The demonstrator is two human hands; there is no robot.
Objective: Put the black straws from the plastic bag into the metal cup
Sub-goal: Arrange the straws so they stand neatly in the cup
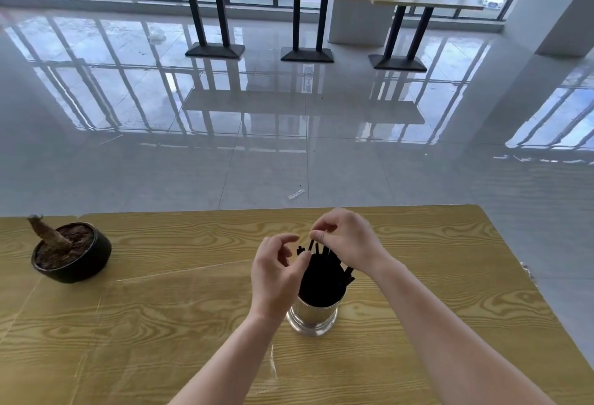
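Observation:
A shiny metal cup (313,317) stands upright on the wooden table (180,292), right of its middle. Several black straws (323,276) stand bunched in it and fan out above the rim. My right hand (348,239) hovers over the bunch and pinches the top of one straw between thumb and fingertips. My left hand (278,272) is beside the cup's left side, fingers curled and apart, its thumb touching the straws. No plastic bag is visible on the table.
A black pot (72,255) with soil and a dry brown stump sits at the table's far left. The table's far edge lies just beyond my hands. A small clear wrapper (295,194) lies on the glossy floor beyond.

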